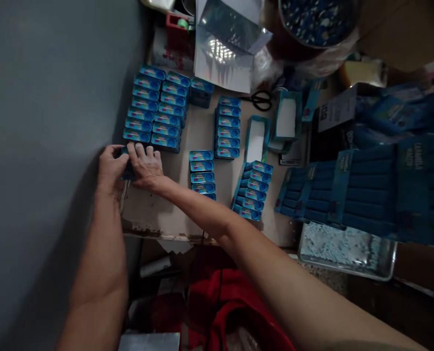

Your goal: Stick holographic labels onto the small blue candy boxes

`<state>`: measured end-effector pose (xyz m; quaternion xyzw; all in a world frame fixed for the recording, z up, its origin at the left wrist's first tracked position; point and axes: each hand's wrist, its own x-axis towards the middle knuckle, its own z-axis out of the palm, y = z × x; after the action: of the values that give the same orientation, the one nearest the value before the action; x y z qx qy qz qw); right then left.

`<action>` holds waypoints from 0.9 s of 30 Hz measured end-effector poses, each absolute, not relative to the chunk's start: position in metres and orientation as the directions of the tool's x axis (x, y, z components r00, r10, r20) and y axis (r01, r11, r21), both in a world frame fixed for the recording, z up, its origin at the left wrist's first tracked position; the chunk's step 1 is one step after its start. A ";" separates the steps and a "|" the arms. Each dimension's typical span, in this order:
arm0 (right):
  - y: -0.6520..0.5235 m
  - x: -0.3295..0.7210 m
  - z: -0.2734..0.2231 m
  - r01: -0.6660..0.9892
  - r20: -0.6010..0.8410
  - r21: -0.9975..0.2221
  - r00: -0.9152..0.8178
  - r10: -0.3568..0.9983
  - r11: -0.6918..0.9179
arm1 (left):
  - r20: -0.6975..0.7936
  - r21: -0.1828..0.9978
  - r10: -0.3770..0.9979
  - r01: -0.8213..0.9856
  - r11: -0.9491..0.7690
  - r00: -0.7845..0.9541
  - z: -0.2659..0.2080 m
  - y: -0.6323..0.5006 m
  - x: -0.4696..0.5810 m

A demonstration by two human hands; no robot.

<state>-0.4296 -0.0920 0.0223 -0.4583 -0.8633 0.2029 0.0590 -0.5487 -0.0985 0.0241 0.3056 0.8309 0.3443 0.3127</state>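
My left hand (pixel 110 165) is closed around a small blue box (pixel 128 170) at the left end of the table, against the wall. From the right, my right hand (pixel 146 165) grips the same box, its fingers bent over it; most of the box is hidden. Just beyond my fingers stand two tight columns of blue boxes (pixel 165 129) with printed top ends. Shorter rows of like boxes stand farther right: one row (pixel 202 177) beside my right forearm, another row (pixel 228 131) behind it, and a third row (pixel 257 191) nearer the table's front edge.
Black scissors (pixel 261 100) lie behind the rows. Open trays with white contents (pixel 256 139) stand to the right, before long stacks of blue cartons (pixel 366 183). A metal tray (pixel 348 251) holds pale blue pieces. Papers (pixel 222 63), a red tape dispenser (pixel 176 31) and a large pot (pixel 317 24) fill the back.
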 end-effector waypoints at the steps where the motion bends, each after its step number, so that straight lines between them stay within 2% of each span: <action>1: -0.093 -0.425 0.025 0.756 -0.096 -0.420 -0.586 0.804 0.501 | -0.331 0.756 0.714 0.280 0.592 -0.617 0.035 -0.105 -0.545; 3: -0.099 -0.408 0.037 0.722 -0.104 -0.484 -0.609 0.786 0.495 | -0.344 0.774 0.741 0.273 0.571 -0.577 0.059 -0.122 -0.535; 6: -0.113 -0.354 0.072 0.593 -0.024 -0.645 -0.645 0.764 0.481 | -0.287 0.853 0.777 0.219 0.473 -0.561 0.098 -0.154 -0.512; 9: -0.123 -0.268 0.116 0.449 0.089 -0.792 -0.586 0.805 0.414 | -0.087 0.920 0.672 0.200 0.338 -0.736 0.121 -0.179 -0.463; 11: -0.115 -0.203 0.138 0.429 0.201 -0.801 -0.463 0.863 0.417 | 0.072 0.921 0.641 0.297 0.251 -0.764 0.122 -0.184 -0.413; 12: -0.105 -0.171 0.143 0.459 0.262 -0.776 -0.388 0.884 0.431 | 0.108 0.916 0.693 0.343 0.210 -0.713 0.118 -0.182 -0.384; 13: -0.091 -0.142 0.143 0.513 0.318 -0.738 -0.309 0.896 0.438 | 0.096 0.911 0.797 0.375 0.171 -0.596 0.112 -0.175 -0.353; 15: -0.052 -0.094 0.130 0.664 0.379 -0.639 -0.166 0.910 0.387 | 0.078 0.899 0.964 0.435 0.043 -0.256 0.095 -0.147 -0.293; 17: -0.007 -0.063 0.104 0.766 0.412 -0.561 -0.069 0.909 0.312 | 0.075 0.867 0.997 0.494 -0.067 0.005 0.074 -0.104 -0.242; 20: 0.049 -0.043 0.060 0.828 0.365 -0.521 -0.003 0.931 0.207 | -0.095 0.828 0.964 0.558 -0.062 0.247 0.043 -0.034 -0.195; 23: 0.074 -0.037 0.031 0.847 0.264 -0.517 0.019 0.964 0.125 | -0.309 0.729 0.855 0.681 -0.069 0.417 0.019 0.007 -0.182; 27: 0.073 -0.027 0.017 0.831 0.137 -0.545 -0.046 0.989 0.114 | -0.451 0.570 0.792 0.816 -0.101 0.412 0.002 0.007 -0.188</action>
<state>-0.0274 0.0734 0.0167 -0.6456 -0.7049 0.1615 0.2454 -0.1877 0.0074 0.0017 0.7417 0.5418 -0.0152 0.3951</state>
